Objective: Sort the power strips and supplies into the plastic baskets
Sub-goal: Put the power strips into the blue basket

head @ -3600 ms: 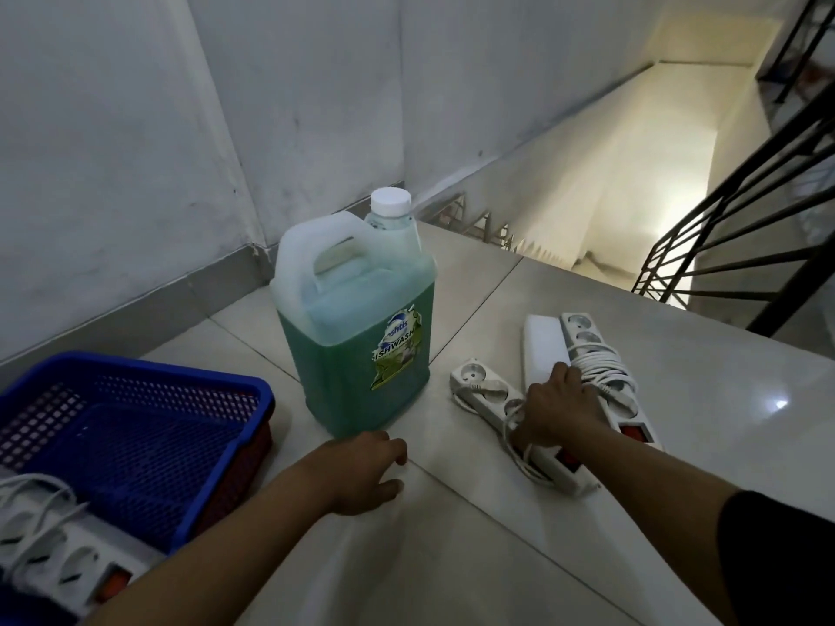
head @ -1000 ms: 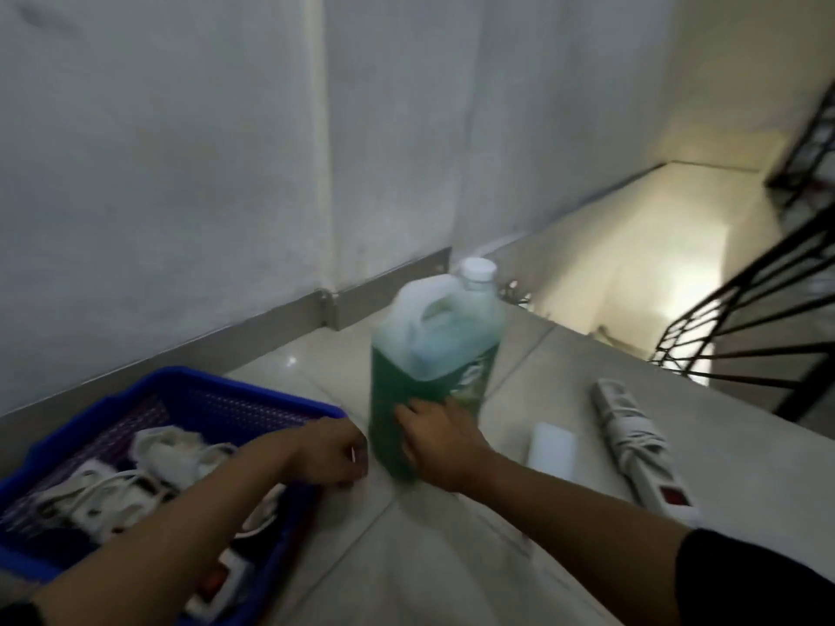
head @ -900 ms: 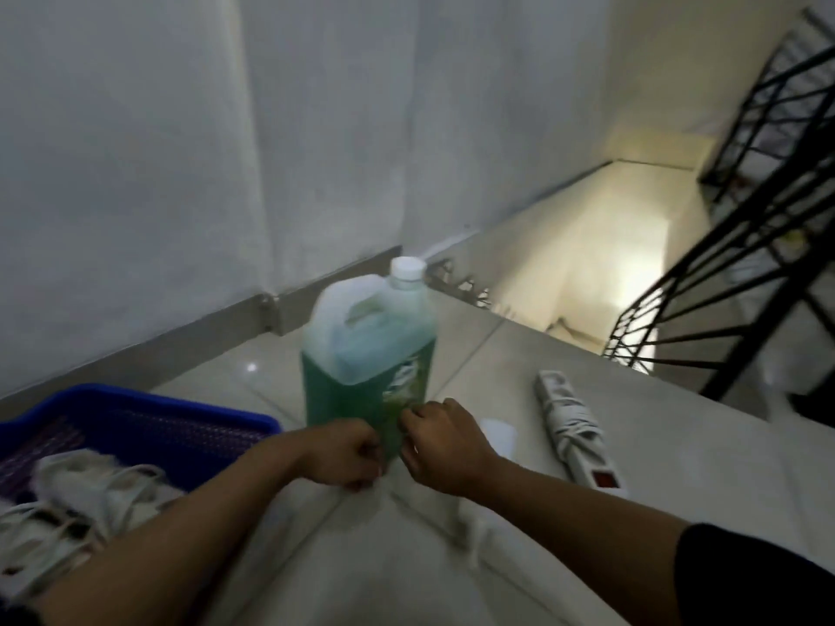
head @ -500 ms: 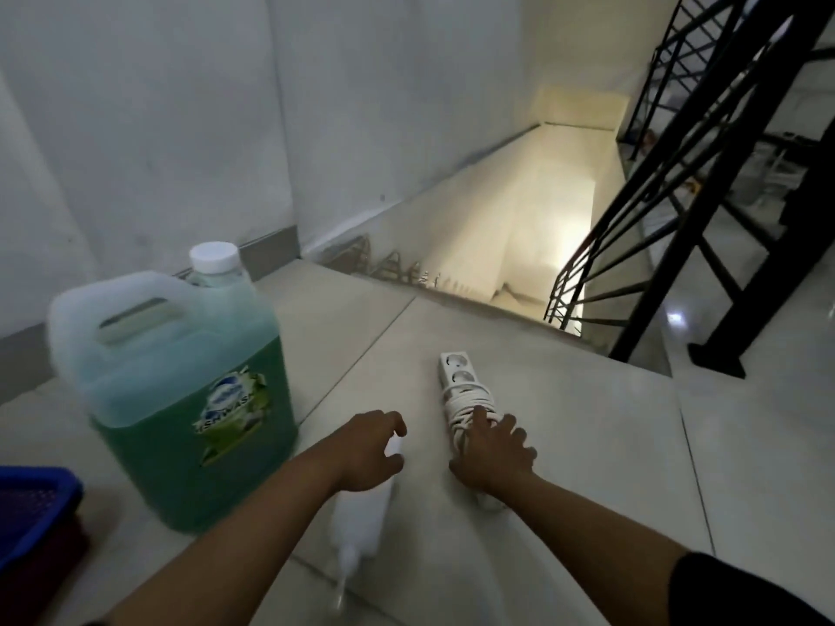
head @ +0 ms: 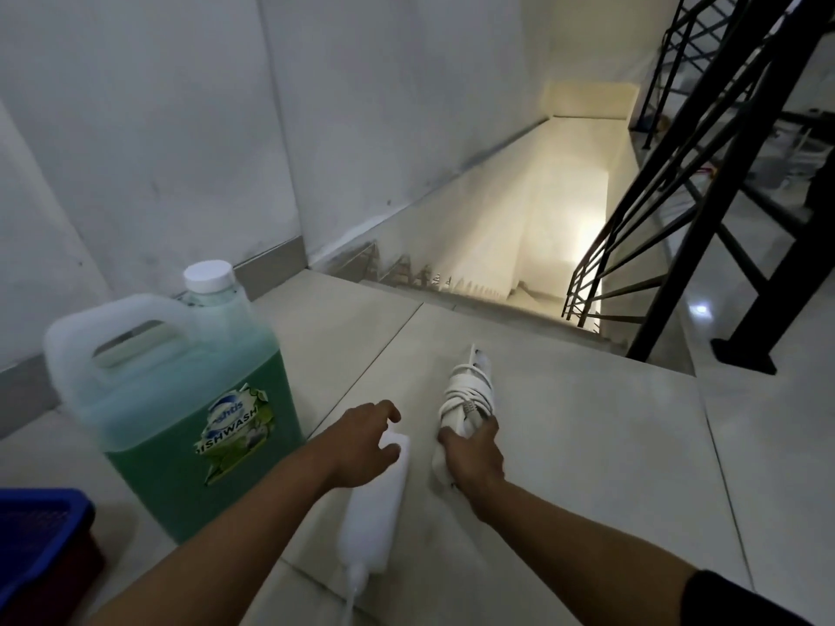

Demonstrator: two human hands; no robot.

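Pale floor tiles [head: 565, 445] carry two white power strips: right hand [head: 472, 454] grips cord-wrapped strip [head: 465, 390], left hand [head: 361, 445] plain strip [head: 372, 512].

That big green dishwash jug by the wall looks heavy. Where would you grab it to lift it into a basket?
By the moulded handle at the top of the dishwash jug, coming from above. The jug stands upright, and the handle arches over an open slot that fingers could probably hook through. Its wide, smooth sides offer little to pinch, and the liquid fills most of it, so it is likely heavy.
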